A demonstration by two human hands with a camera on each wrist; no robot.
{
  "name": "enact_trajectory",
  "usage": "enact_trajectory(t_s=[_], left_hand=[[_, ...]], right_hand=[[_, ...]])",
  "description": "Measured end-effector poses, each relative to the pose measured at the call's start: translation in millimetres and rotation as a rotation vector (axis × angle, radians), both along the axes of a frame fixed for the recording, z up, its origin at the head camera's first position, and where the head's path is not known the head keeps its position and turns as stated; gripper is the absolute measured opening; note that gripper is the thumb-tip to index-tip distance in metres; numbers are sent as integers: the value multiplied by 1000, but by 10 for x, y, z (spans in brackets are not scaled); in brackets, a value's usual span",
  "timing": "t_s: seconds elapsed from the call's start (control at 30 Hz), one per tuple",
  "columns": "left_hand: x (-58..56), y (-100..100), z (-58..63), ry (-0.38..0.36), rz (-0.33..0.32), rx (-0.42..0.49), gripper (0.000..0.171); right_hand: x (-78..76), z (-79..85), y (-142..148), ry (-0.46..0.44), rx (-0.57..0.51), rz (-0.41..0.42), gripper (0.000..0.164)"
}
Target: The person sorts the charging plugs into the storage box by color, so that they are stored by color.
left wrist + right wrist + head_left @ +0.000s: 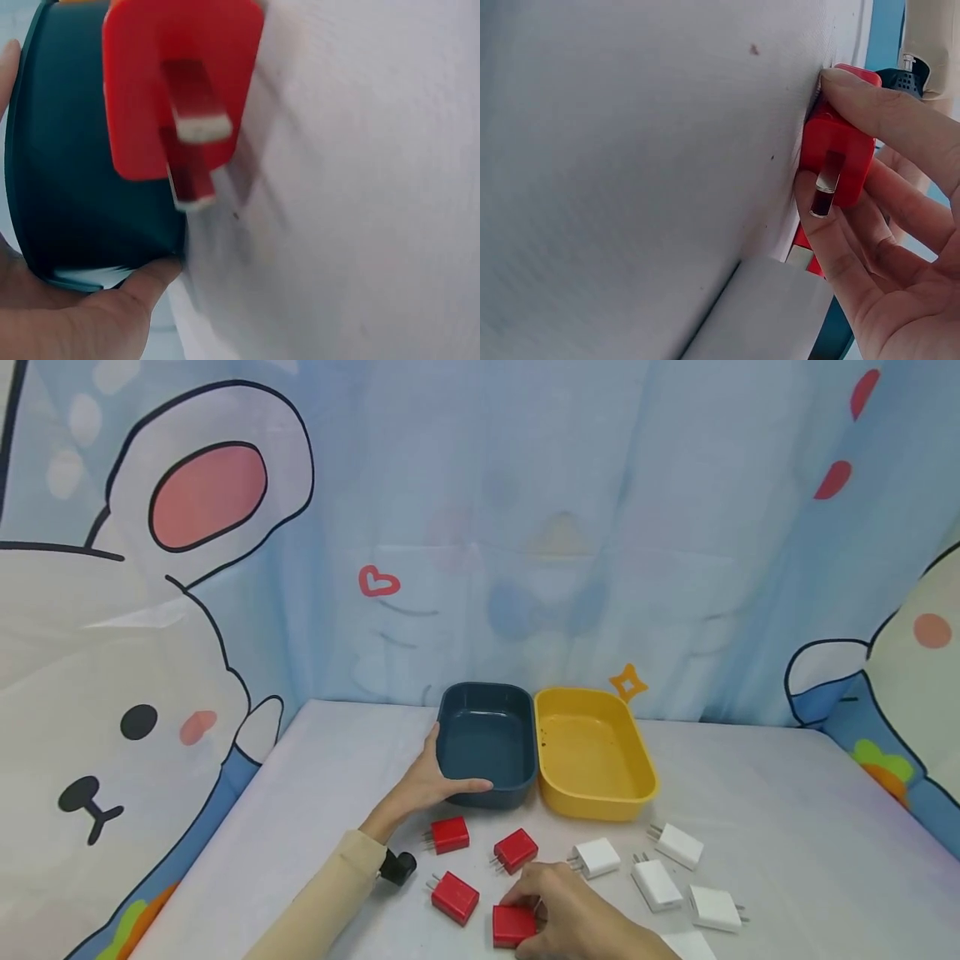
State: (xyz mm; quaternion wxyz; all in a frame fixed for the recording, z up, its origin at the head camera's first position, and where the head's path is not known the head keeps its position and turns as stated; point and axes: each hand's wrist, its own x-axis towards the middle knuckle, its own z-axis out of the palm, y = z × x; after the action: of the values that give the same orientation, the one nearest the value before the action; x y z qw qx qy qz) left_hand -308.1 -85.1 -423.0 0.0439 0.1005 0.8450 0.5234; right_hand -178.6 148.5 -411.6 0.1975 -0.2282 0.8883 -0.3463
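Observation:
My left hand [427, 781] spans the near left corner of a dark blue plastic bin [486, 743], thumb along its near rim and fingers stretched along its left side. With thumb and fingers my right hand [573, 914] pinches a red plug-in charger [513, 928] low at the front of the table; its prongs point at the camera in the right wrist view. Other red chargers lie between the hands and the bin: one at the left [451, 835], one in the middle [516, 850], one nearer me [455, 898]. Inside the blue bin, nothing shows.
A yellow bin [592, 760] stands right beside the blue one. Several white chargers, among them one near the right hand [597, 857] and one farther right [715, 908], lie on the white tablecloth [810, 827]. Behind the table hangs a printed curtain [525, 527].

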Motion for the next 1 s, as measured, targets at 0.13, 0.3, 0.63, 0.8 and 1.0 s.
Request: enact_trajectory(t_s=[0.13, 0.3, 0.63, 0.8, 1.0], left_hand=[[-1, 7, 14, -5, -7, 25, 130], [-12, 38, 8, -17, 0, 21, 129], [-25, 14, -28, -19, 25, 12, 127], [-35, 8, -34, -3, 18, 18, 127], [-29, 24, -21, 12, -19, 43, 124]], right_hand=[[5, 4, -8, 3, 2, -4, 39], [1, 3, 11, 10, 13, 4, 39], [-65, 203, 89, 263, -48, -28, 43], [-230, 477, 150, 562, -102, -101, 44], [-571, 769, 186, 755, -140, -123, 43]])
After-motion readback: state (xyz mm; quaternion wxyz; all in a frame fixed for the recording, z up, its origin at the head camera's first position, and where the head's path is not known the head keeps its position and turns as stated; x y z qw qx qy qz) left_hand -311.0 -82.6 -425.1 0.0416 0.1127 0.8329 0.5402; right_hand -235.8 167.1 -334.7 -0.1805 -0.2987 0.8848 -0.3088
